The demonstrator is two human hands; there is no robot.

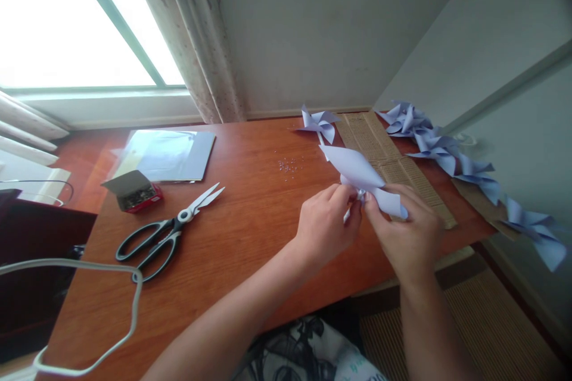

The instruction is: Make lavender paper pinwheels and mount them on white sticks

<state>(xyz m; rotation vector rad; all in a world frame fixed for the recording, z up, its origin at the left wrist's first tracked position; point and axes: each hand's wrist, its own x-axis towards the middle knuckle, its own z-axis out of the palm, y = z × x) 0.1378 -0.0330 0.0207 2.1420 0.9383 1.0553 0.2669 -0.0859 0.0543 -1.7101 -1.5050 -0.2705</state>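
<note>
A pale lavender paper pinwheel [355, 168] is held above the table, between both of my hands. My left hand [328, 217] pinches it near its centre, thumb and forefinger closed. From the other side my right hand [404, 229] grips it with the thumb close to the centre and the fingers behind a curled blade. What lies between the fingertips is too small to make out. Just beyond my hands, a finished-looking pinwheel [319, 123] on a white stick lies on the table.
Several more pinwheels [435, 146] line the right edge beside corrugated cardboard [379, 149]. Black-handled scissors [176, 229], an open red box [138, 193] of small dark pieces and a sheet stack [172, 155] lie left. Tiny bits [288, 165] are scattered mid-table. A white cable [134, 309] loops front left.
</note>
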